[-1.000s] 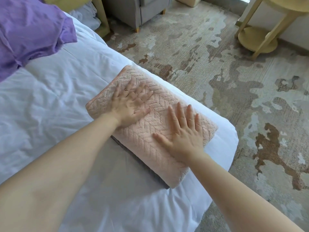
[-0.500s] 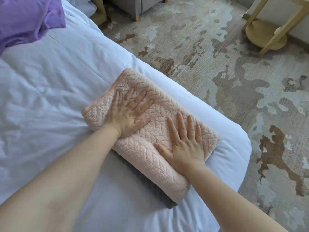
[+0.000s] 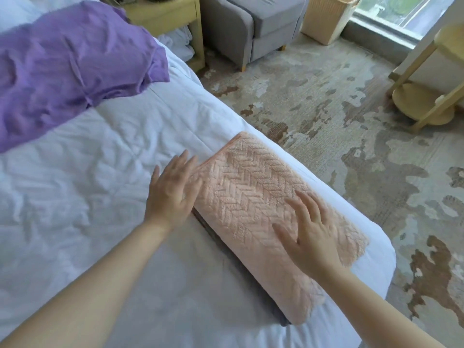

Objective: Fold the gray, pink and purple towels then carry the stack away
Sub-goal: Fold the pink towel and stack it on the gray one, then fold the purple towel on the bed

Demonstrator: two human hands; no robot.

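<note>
head view: the folded pink herringbone-weave towel (image 3: 263, 209) lies near the corner of the white-sheeted bed (image 3: 88, 184), stacked on the folded dark gray towel (image 3: 276, 313), which shows only as an edge underneath. the left hand (image 3: 173, 192) is flat, fingers straight, at the pink towel's left edge. the right hand (image 3: 311, 229) is spread on top, gripping nothing. so 2 of 3 look folded. the crumpled purple towel (image 3: 70, 66) sits well apart up the bed, unfolded; it comes next, i'd say, then the carry. the gray upholstered armchair (image 3: 251, 28), pale wicker basket (image 3: 326, 18) and yellow wooden side table (image 3: 426, 96) stand off on the floor, none blocking that reach.
</note>
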